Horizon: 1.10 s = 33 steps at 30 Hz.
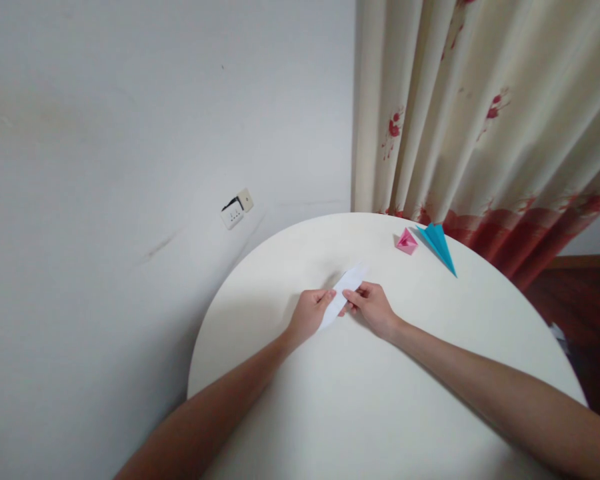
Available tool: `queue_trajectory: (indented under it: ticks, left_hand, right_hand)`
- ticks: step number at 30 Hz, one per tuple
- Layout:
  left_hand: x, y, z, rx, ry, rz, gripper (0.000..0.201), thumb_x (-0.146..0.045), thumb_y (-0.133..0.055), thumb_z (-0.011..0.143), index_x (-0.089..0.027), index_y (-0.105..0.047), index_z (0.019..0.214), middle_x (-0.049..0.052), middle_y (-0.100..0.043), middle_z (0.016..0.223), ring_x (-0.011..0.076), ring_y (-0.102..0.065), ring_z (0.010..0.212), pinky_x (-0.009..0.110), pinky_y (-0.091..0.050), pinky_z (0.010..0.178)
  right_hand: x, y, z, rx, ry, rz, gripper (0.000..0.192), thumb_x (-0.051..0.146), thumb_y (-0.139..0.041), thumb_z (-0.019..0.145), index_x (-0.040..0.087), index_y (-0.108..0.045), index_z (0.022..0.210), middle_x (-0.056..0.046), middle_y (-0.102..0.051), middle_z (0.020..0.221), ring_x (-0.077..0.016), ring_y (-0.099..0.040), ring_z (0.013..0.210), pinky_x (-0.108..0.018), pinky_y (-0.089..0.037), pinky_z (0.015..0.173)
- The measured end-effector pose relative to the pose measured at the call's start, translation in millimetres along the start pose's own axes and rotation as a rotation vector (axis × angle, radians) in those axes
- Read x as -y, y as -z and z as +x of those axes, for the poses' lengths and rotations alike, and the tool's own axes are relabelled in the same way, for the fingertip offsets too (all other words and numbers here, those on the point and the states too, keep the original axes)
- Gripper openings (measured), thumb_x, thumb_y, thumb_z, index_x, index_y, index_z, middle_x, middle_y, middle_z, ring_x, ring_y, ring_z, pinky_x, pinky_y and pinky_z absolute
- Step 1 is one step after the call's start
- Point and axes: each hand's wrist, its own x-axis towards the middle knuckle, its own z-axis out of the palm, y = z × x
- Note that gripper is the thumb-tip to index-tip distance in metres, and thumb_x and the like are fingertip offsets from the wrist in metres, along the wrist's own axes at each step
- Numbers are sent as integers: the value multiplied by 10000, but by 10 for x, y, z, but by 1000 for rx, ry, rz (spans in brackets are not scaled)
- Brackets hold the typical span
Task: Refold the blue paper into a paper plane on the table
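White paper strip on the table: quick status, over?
Both hands, left hand and right hand, pinch white paper strip. Pink fold, blue paper plane lie apart. Nothing blocking.

White paper strip (pixel 347 287) matt; table (pixel 360 413) smooth, matt; curtain (pixel 480 113) cloth.

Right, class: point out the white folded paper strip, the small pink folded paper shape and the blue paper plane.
White folded paper strip (pixel 349 283): head view, upper end beyond the fingers.
Small pink folded paper shape (pixel 407 242): head view, its middle.
Blue paper plane (pixel 437 244): head view, its body.
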Motion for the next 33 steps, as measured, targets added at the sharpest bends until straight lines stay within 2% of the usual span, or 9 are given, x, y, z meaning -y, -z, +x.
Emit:
queue_trajectory:
  ticks: [5,8,11,16,19,23,26,30,33]
  left_hand:
    - [-4,-36,14,-40,56,-127,658,-758,-546,828,-137,-713,688,39,-649,618,137,-515,511,245,-337,490]
    - [-66,-33,-4,-49,29,-159,496,-636,-665,817,-144,-723,784,21,-667,669,134,-544,565,229,-366,522]
    - [-116,-27,-21,-12,-12,-187,360,-515,-709,831,-157,-740,855,30,-717,775,154,-623,689,234,-446,639]
    - [-143,-54,-32,13,-26,-233,326,-445,-808,762,-159,-702,875,45,-737,849,186,-676,814,270,-486,788]
    - [-142,-77,-35,5,-7,-247,379,-441,-851,715,-159,-644,861,32,-715,805,178,-666,780,273,-482,766]
    - [-121,-74,-28,-37,-34,-198,384,-449,-838,721,-170,-581,780,-15,-641,724,138,-600,690,240,-445,676]
    - [-99,-60,-16,-60,-71,-130,373,-446,-825,724,-168,-579,764,-14,-625,750,142,-592,730,235,-433,680]
    - [-63,-55,1,-28,-81,-111,367,-446,-803,722,-176,-556,752,-21,-604,734,140,-580,706,236,-426,665]
    - [-36,-53,21,-70,-109,-51,332,-456,-720,790,-181,-541,739,-39,-540,674,121,-517,649,226,-378,613]
  right_hand:
    - [-12,19,13,-10,-13,45,370,510,-814,688,172,-665,676,-10,-624,551,-145,-547,515,-272,-374,503]
    - [-1,19,12,-28,9,36,341,479,-822,678,172,-676,689,5,-616,561,-131,-532,530,-272,-412,530]
    - [15,2,7,-22,31,22,310,452,-812,695,168,-700,750,-4,-647,616,-139,-562,572,-286,-455,577]
    - [43,-32,8,-53,39,123,420,438,-884,614,211,-643,872,37,-643,636,-148,-596,572,-302,-486,591]
    - [47,-32,5,-62,31,137,445,479,-897,596,224,-579,774,41,-631,622,-140,-583,568,-299,-479,598]
    - [47,-26,-10,26,47,20,438,587,-781,736,196,-598,663,6,-624,642,-131,-540,596,-286,-433,598]
    - [51,-28,-20,72,89,-17,420,542,-811,716,193,-593,630,21,-597,627,-122,-496,595,-277,-385,593]
    - [34,-19,-17,9,90,-49,375,484,-802,724,196,-592,605,29,-576,594,-125,-475,586,-279,-355,590]
    - [-1,-12,-1,-45,63,-45,340,467,-805,702,197,-616,620,30,-578,588,-128,-478,571,-281,-354,583]
